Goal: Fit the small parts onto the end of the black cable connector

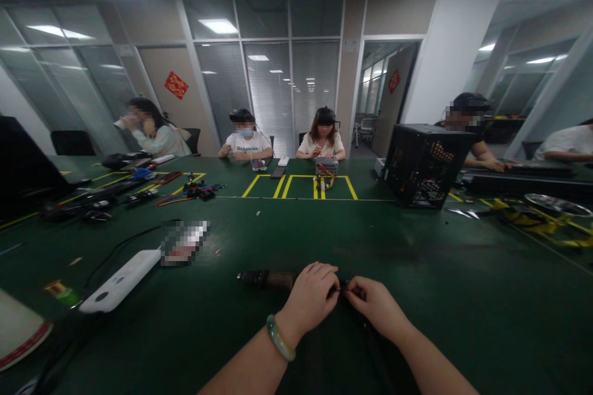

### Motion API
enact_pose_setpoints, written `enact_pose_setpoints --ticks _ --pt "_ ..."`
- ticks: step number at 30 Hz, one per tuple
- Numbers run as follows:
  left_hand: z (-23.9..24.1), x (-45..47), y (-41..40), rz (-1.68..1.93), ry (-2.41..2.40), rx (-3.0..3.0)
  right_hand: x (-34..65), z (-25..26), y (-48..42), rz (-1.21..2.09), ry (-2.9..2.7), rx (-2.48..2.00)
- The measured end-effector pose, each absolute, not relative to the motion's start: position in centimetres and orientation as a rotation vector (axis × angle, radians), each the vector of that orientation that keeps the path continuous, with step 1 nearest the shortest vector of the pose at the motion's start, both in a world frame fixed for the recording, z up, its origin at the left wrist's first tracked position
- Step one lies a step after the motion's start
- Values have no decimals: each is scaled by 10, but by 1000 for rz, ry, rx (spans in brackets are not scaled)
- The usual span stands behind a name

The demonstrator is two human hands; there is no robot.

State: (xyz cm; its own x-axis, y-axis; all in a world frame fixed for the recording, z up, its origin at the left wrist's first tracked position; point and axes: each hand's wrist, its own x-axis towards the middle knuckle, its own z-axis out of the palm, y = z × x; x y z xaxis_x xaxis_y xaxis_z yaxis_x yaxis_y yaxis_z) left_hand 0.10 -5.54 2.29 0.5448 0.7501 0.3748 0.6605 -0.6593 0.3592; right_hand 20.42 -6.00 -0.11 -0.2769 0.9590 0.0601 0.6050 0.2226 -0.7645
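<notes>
On the green table lies a dark cylindrical power tool (273, 279), its narrow black nose and metal tip pointing left. My left hand (314, 293), with a jade-coloured bangle on the wrist, curls over the tool's right end and hides it. Close beside it, my right hand (374, 303) is closed, thumb and forefinger pinched at a small dark part by the tool's end. What exactly sits in that pinch is too dark to make out. Below my right hand a black cable (370, 333) seems to run toward the near edge.
A white power strip (123, 281) and a blurred phone-like object (185, 244) lie left, near a paper cup (18, 330). Farther back are coloured wires (197, 188) and a black computer case (428, 163). Several people sit around the table.
</notes>
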Motion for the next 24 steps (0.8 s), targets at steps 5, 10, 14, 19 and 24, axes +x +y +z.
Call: enact_pose_setpoints --ticks 5,10,14,19,24 --pt "23 1 -56 763 1156 2617 204 0 -60 830 -1976 -1433" --pt "22 2 -54 784 1193 2605 202 0 -60 804 -1975 -1433" --pt "19 2 -54 799 1183 2611 202 -1 -60 801 -1977 -1436" --pt "21 1 -55 764 1166 2642 202 -2 -60 787 -1979 -1452" --pt "23 2 -56 750 1189 2644 201 -2 -60 791 -1978 -1461"
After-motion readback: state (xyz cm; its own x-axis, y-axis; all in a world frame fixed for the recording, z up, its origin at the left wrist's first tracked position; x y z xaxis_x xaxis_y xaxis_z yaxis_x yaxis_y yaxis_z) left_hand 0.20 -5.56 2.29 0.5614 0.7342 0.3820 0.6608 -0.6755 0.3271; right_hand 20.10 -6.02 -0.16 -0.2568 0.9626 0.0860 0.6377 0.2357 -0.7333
